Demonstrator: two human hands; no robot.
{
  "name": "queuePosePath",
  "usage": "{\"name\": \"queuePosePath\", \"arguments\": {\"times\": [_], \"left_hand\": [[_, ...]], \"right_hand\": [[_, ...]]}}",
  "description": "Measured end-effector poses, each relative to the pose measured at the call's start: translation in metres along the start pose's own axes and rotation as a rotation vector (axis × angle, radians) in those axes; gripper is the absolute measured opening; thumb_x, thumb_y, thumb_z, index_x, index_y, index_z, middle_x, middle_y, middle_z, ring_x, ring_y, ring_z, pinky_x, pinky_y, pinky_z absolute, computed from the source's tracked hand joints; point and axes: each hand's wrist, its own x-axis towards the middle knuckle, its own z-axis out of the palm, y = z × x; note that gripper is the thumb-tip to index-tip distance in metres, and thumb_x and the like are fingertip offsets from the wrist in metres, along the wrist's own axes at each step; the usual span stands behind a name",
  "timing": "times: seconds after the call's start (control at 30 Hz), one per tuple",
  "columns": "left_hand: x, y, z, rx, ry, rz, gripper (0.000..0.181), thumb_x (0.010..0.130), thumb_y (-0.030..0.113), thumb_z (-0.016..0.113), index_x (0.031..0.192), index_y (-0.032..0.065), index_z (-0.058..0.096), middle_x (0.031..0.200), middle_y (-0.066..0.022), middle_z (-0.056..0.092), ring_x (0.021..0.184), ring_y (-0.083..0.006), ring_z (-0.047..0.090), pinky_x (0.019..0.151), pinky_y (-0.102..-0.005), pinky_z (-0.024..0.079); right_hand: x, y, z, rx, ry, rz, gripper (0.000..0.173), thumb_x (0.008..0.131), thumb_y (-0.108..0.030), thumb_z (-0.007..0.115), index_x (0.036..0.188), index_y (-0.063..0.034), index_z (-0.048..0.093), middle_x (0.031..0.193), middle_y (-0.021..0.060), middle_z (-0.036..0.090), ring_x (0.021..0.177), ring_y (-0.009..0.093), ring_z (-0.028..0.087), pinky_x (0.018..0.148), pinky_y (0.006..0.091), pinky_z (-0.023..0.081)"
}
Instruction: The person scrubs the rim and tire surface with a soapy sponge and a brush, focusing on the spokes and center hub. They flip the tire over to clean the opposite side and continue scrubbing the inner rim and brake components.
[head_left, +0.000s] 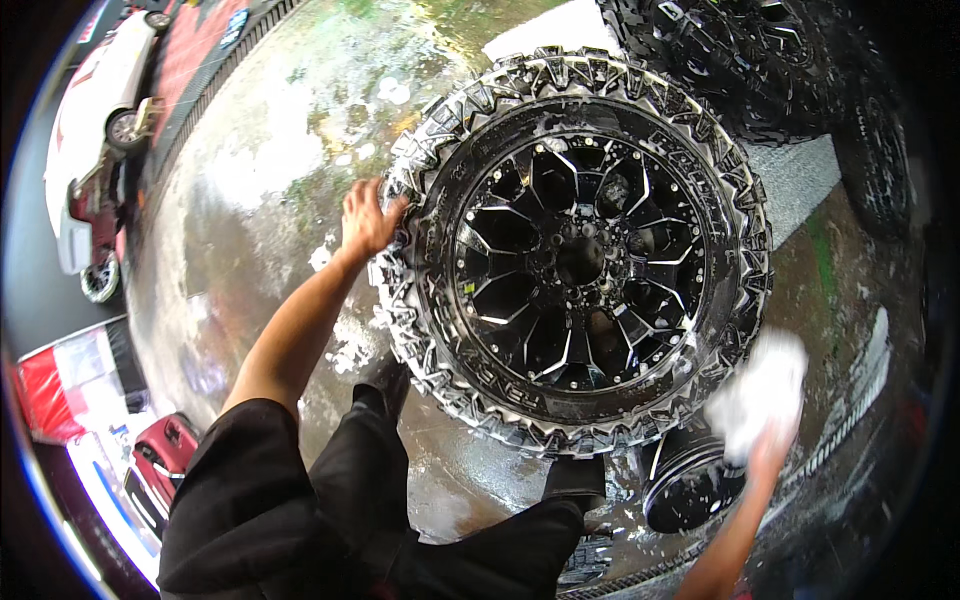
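A large off-road wheel (491, 259) with a black multi-spoke rim faces me, wet and flecked with suds. Its chunky tire (442, 345) bears raised writing on the sidewall. My left hand (371, 217) grips the tire's tread at the left edge, thumb over the lugs. At the lower right of the tire, my right hand (769, 446) holds a white wash mitt or cloth (765, 386), blurred and soapy-looking. Whether the mitt touches the tread I cannot tell. A black bucket (686, 491) stands partly below the mitt and the tire.
My shoes stand on a wet, foam-spotted concrete floor (262, 247). More dark off-road tires (742, 75) stand at the upper right, beside a pale mat (795, 184). Drain grates (206, 97) run along the floor. A white car (97, 112) and a red car (161, 450) are at the left.
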Motion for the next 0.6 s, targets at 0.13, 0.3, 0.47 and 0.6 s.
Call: {"name": "queuePosePath", "arguments": {"times": [0.13,0.3,0.47,0.6], "left_hand": [[0.066,-0.024,0.034,-0.212,0.060,-0.006,0.075,0.099,0.061,0.050,0.147,0.0031,0.047,0.150,-0.0315,0.043,0.139,-0.0493,0.038,0.116,-0.0538,0.033],[0.059,0.016,0.049,-0.487,0.155,-0.138,0.071,0.099,0.058,0.052,0.144,0.0036,0.050,0.141,-0.0314,0.053,0.132,-0.0457,0.048,0.113,-0.0496,0.037],[0.058,0.007,0.042,-0.515,0.152,-0.140,0.068,0.099,0.055,0.055,0.144,0.0047,0.050,0.140,-0.0287,0.052,0.130,-0.0439,0.049,0.111,-0.0488,0.038],[0.056,0.005,0.039,-0.483,0.151,-0.127,0.066,0.099,0.054,0.055,0.142,0.0047,0.050,0.140,-0.0286,0.051,0.129,-0.0438,0.049,0.112,-0.0486,0.038]], "right_hand": [[0.187,-0.081,0.210,0.230,-0.210,-0.278,0.053,0.102,-0.019,0.057,0.148,0.0018,0.043,0.142,0.0134,0.057,0.130,0.025,0.055,0.111,0.0409,0.044],[0.211,-0.156,0.467,-0.601,-0.356,-0.714,0.039,0.089,-0.025,0.066,0.121,-0.0022,0.062,0.119,0.0167,0.066,0.112,0.028,0.061,0.101,0.0464,0.045],[0.229,-0.115,0.455,-0.676,-0.243,-0.823,0.032,0.086,-0.030,0.065,0.109,-0.0082,0.071,0.099,0.0136,0.071,0.102,0.029,0.065,0.100,0.0520,0.043],[0.251,-0.149,0.321,-0.658,-0.200,-0.452,0.028,0.091,-0.024,0.066,0.110,-0.0041,0.073,0.101,0.0167,0.074,0.097,0.029,0.071,0.086,0.0394,0.056]]}}
